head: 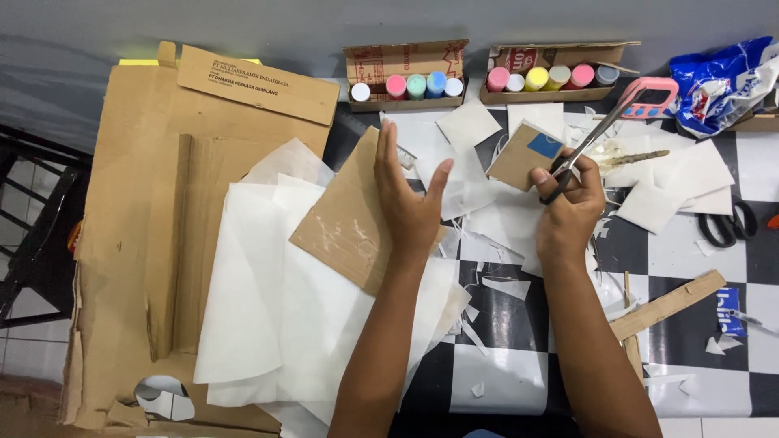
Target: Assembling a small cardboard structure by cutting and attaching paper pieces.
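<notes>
My left hand lies flat, fingers apart, on a brown cardboard piece that rests on large white paper sheets. My right hand grips the black handles of a pair of scissors, whose blades point up and to the right. Just left of the scissors lies a small cardboard square with a blue patch.
A big flattened cardboard box covers the left. Two open boxes of coloured paint bottles stand at the back. A pink-handled tool, a blue-white plastic bag, black scissors, paper scraps and a cardboard strip lie on the checkered surface.
</notes>
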